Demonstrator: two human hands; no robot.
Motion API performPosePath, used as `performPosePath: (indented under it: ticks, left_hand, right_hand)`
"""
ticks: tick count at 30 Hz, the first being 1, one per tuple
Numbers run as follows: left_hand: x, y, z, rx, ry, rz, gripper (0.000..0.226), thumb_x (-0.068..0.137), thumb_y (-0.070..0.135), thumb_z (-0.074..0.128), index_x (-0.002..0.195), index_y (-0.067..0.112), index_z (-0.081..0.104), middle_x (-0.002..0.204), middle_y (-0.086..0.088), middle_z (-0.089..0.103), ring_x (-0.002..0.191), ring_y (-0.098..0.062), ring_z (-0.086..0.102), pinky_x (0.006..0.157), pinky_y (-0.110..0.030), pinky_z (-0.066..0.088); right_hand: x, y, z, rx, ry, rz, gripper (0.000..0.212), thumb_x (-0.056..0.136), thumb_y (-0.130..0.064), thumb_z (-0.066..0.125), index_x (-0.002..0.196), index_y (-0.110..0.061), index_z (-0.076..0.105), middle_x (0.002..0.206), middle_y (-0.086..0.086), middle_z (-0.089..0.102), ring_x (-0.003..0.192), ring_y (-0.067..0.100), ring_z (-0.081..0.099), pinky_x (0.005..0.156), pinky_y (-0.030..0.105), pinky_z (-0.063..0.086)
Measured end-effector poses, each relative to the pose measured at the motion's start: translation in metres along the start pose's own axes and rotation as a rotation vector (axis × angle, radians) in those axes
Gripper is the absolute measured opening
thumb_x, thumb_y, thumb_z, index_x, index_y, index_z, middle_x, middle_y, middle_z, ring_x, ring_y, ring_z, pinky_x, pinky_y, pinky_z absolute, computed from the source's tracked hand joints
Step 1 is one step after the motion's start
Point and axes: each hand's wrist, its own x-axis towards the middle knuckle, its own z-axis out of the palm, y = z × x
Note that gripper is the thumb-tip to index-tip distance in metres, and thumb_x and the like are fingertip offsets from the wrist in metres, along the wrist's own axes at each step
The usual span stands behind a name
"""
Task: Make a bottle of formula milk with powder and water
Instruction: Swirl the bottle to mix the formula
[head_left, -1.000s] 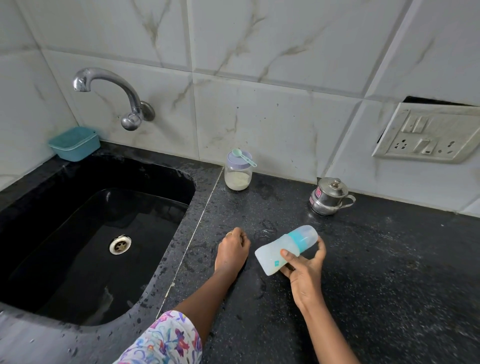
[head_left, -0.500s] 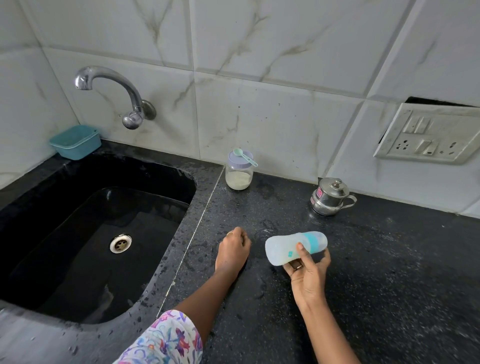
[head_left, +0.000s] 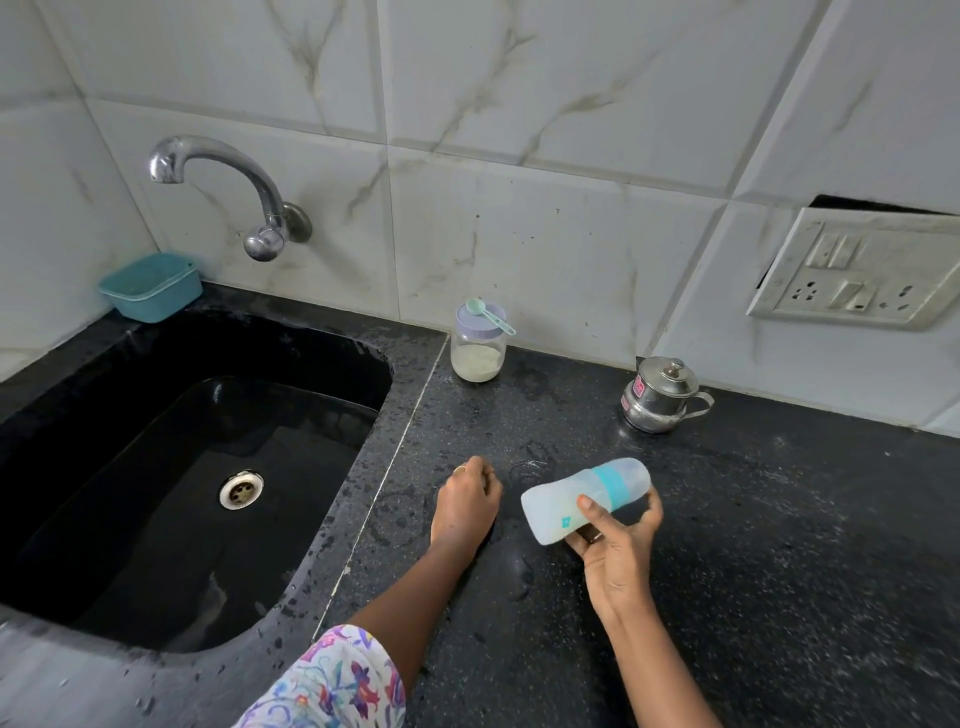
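Note:
A translucent baby bottle (head_left: 558, 506) with a teal ring and clear cap lies almost on its side just above the black counter (head_left: 779, 545), cap end pointing right and slightly up. My right hand (head_left: 618, 545) holds it from below, thumb across its body. My left hand (head_left: 465, 501) rests on the counter to the left of the bottle, fingers curled under and holding nothing visible. A glass jar of pale powder (head_left: 477, 348) stands by the wall with a teal scoop (head_left: 488, 314) on its lid. A small lidded steel pot (head_left: 662, 395) stands to the right.
A black sink (head_left: 311, 374) fills the left side, with a chrome tap (head_left: 228, 176) on the wall above it. A teal box (head_left: 150, 286) sits at the sink's back corner. A socket panel (head_left: 857, 270) is on the right wall. The counter is wet.
My right hand has rocked the bottle: it tipped nearly flat half a second ago and its cap end is slightly raised again. My left hand has stayed put.

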Motion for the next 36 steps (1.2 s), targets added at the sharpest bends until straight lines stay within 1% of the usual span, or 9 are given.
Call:
performPosePath:
  ticks: [2,6,10,14,19,23,27,31,36]
  left_hand:
    - [0.0000,-0.0007,0.0006,-0.005,0.001,-0.001,0.008,0.091,0.017,0.050,0.090,0.011,0.054,0.082,-0.001,0.057,0.073,-0.021,0.056,0.068,-0.035,0.046]
    - [0.0004,-0.0008,0.0013,-0.004,0.006,-0.005,0.009,0.090,0.018,0.050,0.091,0.011,0.055,0.085,-0.003,0.060,0.076,-0.022,0.057,0.070,-0.036,0.047]
    - [-0.0005,-0.0002,0.0003,0.001,0.009,-0.003,0.011,0.091,0.018,0.050,0.092,0.009,0.056,0.086,-0.005,0.061,0.078,-0.023,0.057,0.072,-0.039,0.048]
    - [-0.0001,-0.0011,0.0010,-0.002,0.010,-0.005,0.011,0.091,0.018,0.049,0.091,0.010,0.056,0.086,-0.005,0.061,0.078,-0.023,0.058,0.072,-0.039,0.048]
    - [-0.0014,-0.0001,-0.0004,0.000,0.008,-0.001,0.011,0.091,0.019,0.049,0.091,0.010,0.055,0.085,-0.004,0.061,0.076,-0.022,0.057,0.070,-0.037,0.047]
    - [-0.0010,-0.0001,0.0002,-0.006,0.008,-0.008,0.010,0.091,0.018,0.050,0.089,0.011,0.055,0.084,-0.003,0.061,0.076,-0.022,0.057,0.070,-0.037,0.048]
    - [-0.0010,0.0004,-0.0004,-0.002,0.007,-0.008,0.010,0.091,0.019,0.049,0.090,0.011,0.055,0.085,-0.003,0.060,0.075,-0.021,0.056,0.069,-0.036,0.047]
    - [-0.0009,0.0004,0.0000,-0.001,0.009,-0.010,0.009,0.091,0.019,0.049,0.090,0.011,0.055,0.086,-0.003,0.060,0.076,-0.021,0.057,0.071,-0.037,0.048]
    - [-0.0007,-0.0005,0.0006,0.005,0.007,-0.001,0.011,0.092,0.019,0.049,0.092,0.010,0.055,0.087,-0.004,0.061,0.077,-0.022,0.058,0.071,-0.037,0.048]
  right_hand:
    - [0.0017,0.0007,0.0000,0.050,0.027,0.001,0.076,0.077,0.007,0.062,0.132,-0.037,0.032,0.118,0.006,0.058,0.106,0.027,0.060,0.064,0.044,0.058]
    - [-0.0034,-0.0030,0.0033,-0.052,-0.038,-0.009,0.079,0.077,0.014,0.059,0.131,-0.036,0.032,0.103,0.007,0.065,0.095,0.024,0.064,0.067,0.045,0.057]
    - [0.0020,-0.0008,0.0029,0.071,0.033,-0.006,0.072,0.081,0.007,0.059,0.133,-0.034,0.031,0.120,0.007,0.057,0.105,0.026,0.059,0.057,0.039,0.057]
    - [-0.0019,-0.0031,0.0051,-0.048,-0.039,0.000,0.078,0.078,0.012,0.059,0.133,-0.036,0.031,0.103,0.005,0.066,0.093,0.023,0.065,0.067,0.044,0.057]
    - [0.0033,-0.0001,0.0024,0.076,0.045,0.007,0.070,0.082,0.007,0.059,0.132,-0.033,0.032,0.120,0.006,0.057,0.100,0.023,0.061,0.059,0.040,0.058]
    - [-0.0009,-0.0034,0.0036,-0.038,-0.020,0.009,0.080,0.078,0.012,0.060,0.136,-0.034,0.030,0.106,0.006,0.063,0.096,0.024,0.063,0.070,0.047,0.057]
    - [0.0024,-0.0017,0.0031,0.064,0.031,0.012,0.073,0.082,0.006,0.059,0.136,-0.034,0.030,0.121,0.007,0.057,0.102,0.024,0.060,0.058,0.038,0.058]
    - [-0.0010,-0.0026,0.0051,-0.027,-0.018,0.009,0.078,0.079,0.010,0.060,0.136,-0.033,0.030,0.108,0.007,0.062,0.096,0.024,0.063,0.064,0.041,0.058]
    - [0.0020,-0.0024,0.0049,0.108,0.032,0.020,0.069,0.083,0.004,0.058,0.137,-0.030,0.031,0.116,0.006,0.059,0.098,0.024,0.062,0.059,0.039,0.059]
